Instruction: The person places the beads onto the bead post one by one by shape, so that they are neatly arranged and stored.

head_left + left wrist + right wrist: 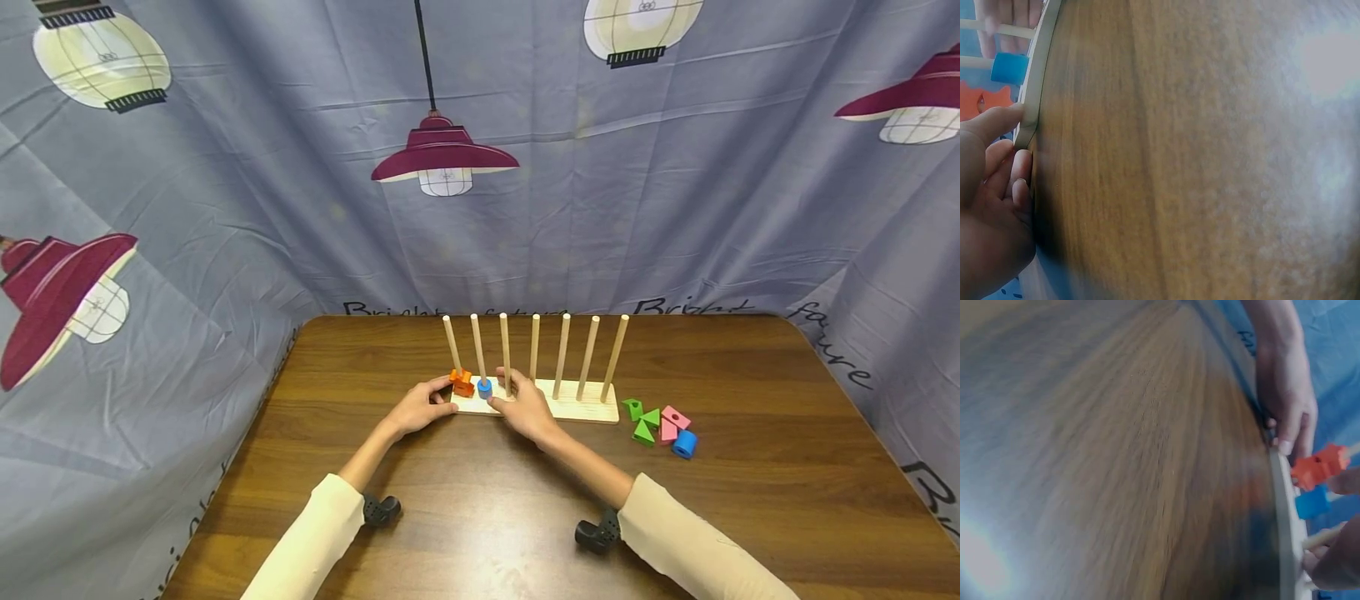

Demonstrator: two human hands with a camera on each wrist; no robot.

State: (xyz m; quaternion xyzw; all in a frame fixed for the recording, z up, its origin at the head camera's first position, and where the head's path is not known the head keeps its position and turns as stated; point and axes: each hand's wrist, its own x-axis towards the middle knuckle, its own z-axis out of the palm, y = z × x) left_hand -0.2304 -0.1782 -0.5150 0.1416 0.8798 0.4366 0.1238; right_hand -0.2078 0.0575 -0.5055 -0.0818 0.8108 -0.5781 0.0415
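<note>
A pale wooden peg board (577,410) with several upright pegs lies on the table. My left hand (416,408) grips its left end, the thumb at the front edge and the fingers round the side. Orange star-shaped blocks (462,386) sit low on the leftmost peg. At the base of the second peg is a blue cylinder (485,390). My right hand (528,410) spreads around the third peg (506,350), its thumb close to the blue cylinder. In the left wrist view, the right hand's fingers (1010,19) look loose, with no block seen between them.
Right of the board lie several green triangular blocks (643,432), pink blocks (675,417) and another blue cylinder (685,444). The brown wooden table (480,517) ends at a hanging grey-blue curtain (480,250) behind the pegs.
</note>
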